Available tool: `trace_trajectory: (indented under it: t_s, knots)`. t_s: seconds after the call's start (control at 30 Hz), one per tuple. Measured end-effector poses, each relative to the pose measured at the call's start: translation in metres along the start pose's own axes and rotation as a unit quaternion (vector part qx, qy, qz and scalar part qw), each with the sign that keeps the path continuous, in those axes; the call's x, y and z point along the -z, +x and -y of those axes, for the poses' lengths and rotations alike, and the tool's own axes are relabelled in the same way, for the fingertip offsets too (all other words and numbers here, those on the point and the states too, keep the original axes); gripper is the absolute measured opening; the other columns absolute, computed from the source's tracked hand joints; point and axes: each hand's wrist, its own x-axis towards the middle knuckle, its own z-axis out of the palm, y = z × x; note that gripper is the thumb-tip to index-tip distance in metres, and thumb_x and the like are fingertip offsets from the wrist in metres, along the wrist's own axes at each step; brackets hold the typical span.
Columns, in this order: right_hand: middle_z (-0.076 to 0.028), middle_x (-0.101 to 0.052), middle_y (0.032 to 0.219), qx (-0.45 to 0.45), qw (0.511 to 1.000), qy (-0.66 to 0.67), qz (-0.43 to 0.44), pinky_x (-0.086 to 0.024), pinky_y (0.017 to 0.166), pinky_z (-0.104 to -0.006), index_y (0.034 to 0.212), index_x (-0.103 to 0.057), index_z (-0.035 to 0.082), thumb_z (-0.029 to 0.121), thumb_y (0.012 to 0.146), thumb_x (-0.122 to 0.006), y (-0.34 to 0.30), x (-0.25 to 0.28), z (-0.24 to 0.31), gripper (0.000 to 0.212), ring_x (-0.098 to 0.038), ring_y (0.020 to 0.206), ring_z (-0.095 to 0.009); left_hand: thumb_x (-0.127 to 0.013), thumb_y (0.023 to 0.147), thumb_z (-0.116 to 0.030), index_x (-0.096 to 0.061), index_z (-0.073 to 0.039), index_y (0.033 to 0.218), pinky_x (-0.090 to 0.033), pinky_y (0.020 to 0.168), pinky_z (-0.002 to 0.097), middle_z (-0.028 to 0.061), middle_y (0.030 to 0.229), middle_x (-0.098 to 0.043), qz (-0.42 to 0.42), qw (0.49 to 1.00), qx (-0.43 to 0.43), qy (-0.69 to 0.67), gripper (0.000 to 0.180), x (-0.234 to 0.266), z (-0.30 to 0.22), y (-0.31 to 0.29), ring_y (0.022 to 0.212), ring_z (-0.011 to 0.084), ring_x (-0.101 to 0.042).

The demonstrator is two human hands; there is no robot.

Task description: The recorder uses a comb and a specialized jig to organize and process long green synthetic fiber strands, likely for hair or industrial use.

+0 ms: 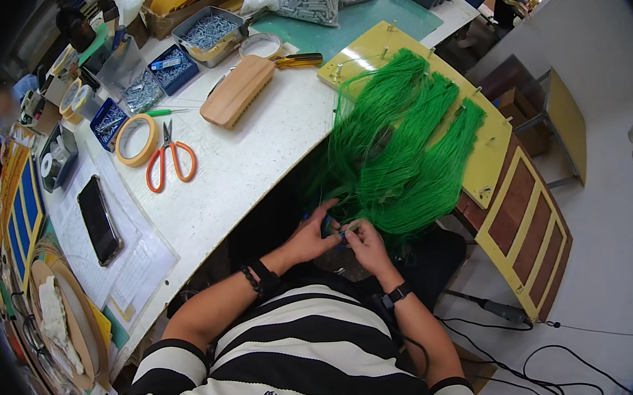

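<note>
Remotely, I am viewing left hand (pixel 310 239) and right hand (pixel 367 244) working close together, grip unclear; green strands (pixel 403 162) are hanging bundled, remaining work uncertain.

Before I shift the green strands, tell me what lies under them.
A yellow board lies under part of the green strands; its upper left corner and right side show. Whatever else the strands cover cannot be seen.
</note>
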Motion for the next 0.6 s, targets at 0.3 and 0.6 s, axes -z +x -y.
trace_trajectory:
  t_s: [0.3, 0.6]
  knots:
    - [-0.004, -0.062, 0.090, 0.055, 0.997, -0.049, -0.021, -0.048, 0.072, -0.0253, 0.106, -0.054, 0.002, 0.009, 0.097, -0.061, 0.004, -0.007, 0.001, 0.013, -0.057, 0.080, -0.009, -0.068, 0.086, -0.011, -0.043, -0.008, 0.142, -0.052, 0.082, 0.0397, 0.0168, 0.105, -0.064, -0.046, 0.998, 0.045, 0.019, 0.061, -0.006, 0.008, 0.000, 0.095, 0.0317, -0.064]
    - [-0.005, -0.063, 0.094, 0.059, 0.998, 0.009, -0.018, -0.050, 0.074, -0.0256, 0.107, -0.057, 0.001, 0.008, 0.096, -0.062, 0.007, -0.013, 0.001, 0.014, -0.061, 0.085, -0.010, -0.067, 0.087, -0.012, -0.052, -0.006, 0.115, -0.051, 0.078, 0.0434, 0.0215, 0.103, -0.064, -0.122, 0.989, 0.040, 0.071, 0.033, -0.014, 0.026, 0.003, 0.093, 0.0388, -0.065]
